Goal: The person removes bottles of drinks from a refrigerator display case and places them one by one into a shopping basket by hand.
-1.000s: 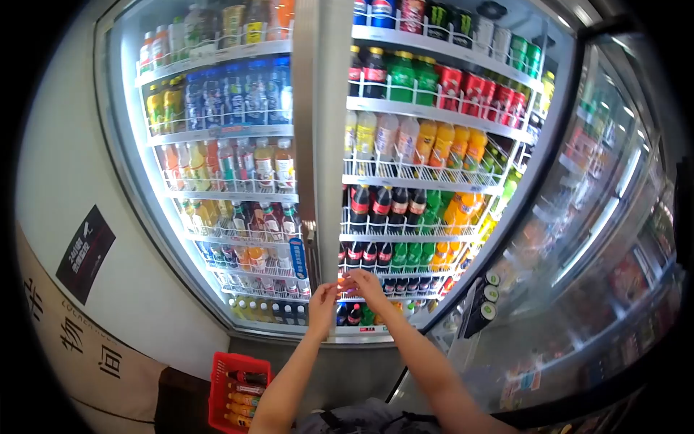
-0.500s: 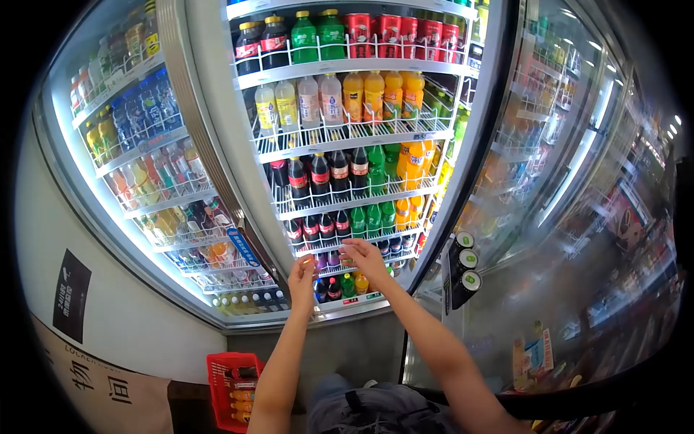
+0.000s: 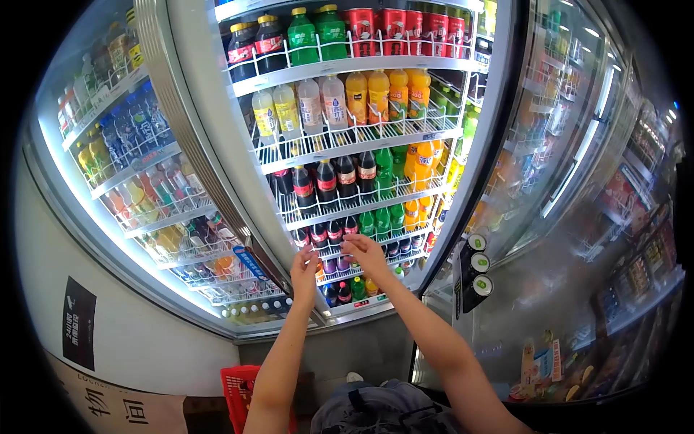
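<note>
Both hands are raised before the lower shelves of an open drinks fridge point(image 3: 311, 149). My left hand point(image 3: 304, 273) has its fingers bent upward and apart, with nothing in it. Across a small gap, my right hand point(image 3: 365, 254) is also empty, its fingers loosely spread and pointing left. Behind them stand dark cola bottles point(image 3: 318, 233) and green bottles point(image 3: 382, 220). Higher up are orange drink bottles point(image 3: 378, 94), clear bottles point(image 3: 334, 101) and red cans point(image 3: 394, 30). Neither hand touches a bottle.
A closed glass door point(image 3: 130, 166) covers the left fridge section. The open door point(image 3: 499, 210) on the right carries three cans point(image 3: 478, 262). A red basket point(image 3: 238, 387) is on the floor at lower left, partly behind my left arm. A black sign point(image 3: 79, 322) is on the left wall.
The view has turned right and closer to the open shelves. My hands, close together a second ago, have moved apart. The basket is now more hidden by my left arm.
</note>
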Demonstrator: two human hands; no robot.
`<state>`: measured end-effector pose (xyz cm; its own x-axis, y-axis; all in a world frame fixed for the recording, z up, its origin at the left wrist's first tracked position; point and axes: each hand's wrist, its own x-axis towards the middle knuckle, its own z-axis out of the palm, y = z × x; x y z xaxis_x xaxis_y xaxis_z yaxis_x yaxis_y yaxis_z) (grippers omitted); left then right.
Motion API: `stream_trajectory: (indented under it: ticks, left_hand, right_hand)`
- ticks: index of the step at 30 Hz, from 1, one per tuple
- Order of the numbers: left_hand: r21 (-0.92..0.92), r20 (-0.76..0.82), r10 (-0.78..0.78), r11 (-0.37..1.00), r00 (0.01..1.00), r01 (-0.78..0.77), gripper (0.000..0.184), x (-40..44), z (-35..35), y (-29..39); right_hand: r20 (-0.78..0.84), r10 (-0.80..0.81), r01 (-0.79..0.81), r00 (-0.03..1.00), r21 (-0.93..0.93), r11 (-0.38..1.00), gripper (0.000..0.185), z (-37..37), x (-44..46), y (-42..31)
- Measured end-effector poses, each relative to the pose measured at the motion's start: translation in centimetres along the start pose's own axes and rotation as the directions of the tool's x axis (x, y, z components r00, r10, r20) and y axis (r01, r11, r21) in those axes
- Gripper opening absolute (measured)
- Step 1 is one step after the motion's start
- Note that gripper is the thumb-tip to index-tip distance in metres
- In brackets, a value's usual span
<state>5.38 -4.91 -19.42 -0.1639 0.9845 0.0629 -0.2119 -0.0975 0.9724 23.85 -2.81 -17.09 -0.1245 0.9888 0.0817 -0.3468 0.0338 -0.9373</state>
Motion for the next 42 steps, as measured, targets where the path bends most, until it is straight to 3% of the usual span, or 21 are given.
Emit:
stream_trajectory:
  ticks: [6,12,20,24,28,30,32,34,36,38,39,40,42]
  left_hand:
    - [0.020,0.050,0.082,0.996,0.995,-0.084,0.039,3.7,-1.5,-1.2]
    - [0.165,0.063,0.088,0.981,0.994,-0.098,0.042,7.2,-2.0,-1.6]
    - [0.096,-0.014,0.083,0.992,0.996,-0.082,0.058,13.4,-1.1,-3.2]
    - [0.199,-0.074,0.227,0.958,0.971,-0.209,0.066,16.9,0.0,-4.5]
    - [0.276,-0.130,0.263,0.936,0.956,-0.219,0.071,18.7,0.9,-3.5]
    - [0.268,-0.138,0.229,0.945,0.964,-0.186,0.073,19.7,0.9,-2.4]
    - [0.340,-0.193,0.316,0.910,0.929,-0.239,0.079,22.4,0.9,-5.0]
    - [0.354,-0.196,0.275,0.915,0.941,-0.194,0.082,24.2,0.7,-5.6]
    - [0.356,-0.175,0.250,0.918,0.952,-0.175,0.085,25.1,0.5,-5.6]
    - [0.413,-0.146,0.238,0.897,0.960,-0.159,0.086,25.8,0.5,-5.1]
    - [0.450,-0.166,0.226,0.884,0.960,-0.130,0.083,25.4,0.8,-3.9]
    - [0.443,-0.177,0.230,0.887,0.957,-0.131,0.083,25.8,1.0,-4.2]
    - [0.532,-0.138,0.240,0.836,0.961,-0.132,0.083,25.9,0.8,-4.5]
  right_hand:
    - [-0.015,-0.039,0.038,0.999,-0.083,0.996,0.032,1.6,3.2,0.3]
    - [-0.032,-0.011,0.008,0.999,-0.103,0.995,0.034,4.0,5.6,0.9]
    - [-0.032,-0.013,0.007,0.999,-0.168,0.986,0.037,5.5,11.2,0.8]
    - [0.013,-0.087,0.088,0.996,-0.119,0.989,0.040,5.5,14.8,2.6]
    - [0.016,-0.157,0.152,0.988,-0.363,0.919,0.045,5.0,18.6,3.3]
    - [0.025,-0.194,0.191,0.981,-0.332,0.924,0.047,5.1,20.8,4.6]
    - [0.045,-0.244,0.247,0.969,-0.298,0.922,0.049,5.7,23.5,4.8]
    - [0.041,-0.383,0.353,0.923,-0.489,0.797,0.053,5.8,25.8,5.8]
    - [0.051,-0.394,0.373,0.918,-0.451,0.811,0.051,5.9,27.4,6.1]
    - [0.101,-0.393,0.371,0.914,-0.599,0.710,0.049,7.0,27.5,4.1]
    - [0.096,-0.509,0.483,0.856,-0.499,0.719,0.048,7.9,27.8,3.8]
    - [0.110,-0.508,0.489,0.854,-0.499,0.715,0.048,8.4,28.0,3.1]
    - [0.112,-0.432,0.361,0.895,-0.750,0.554,0.047,9.0,28.1,2.1]
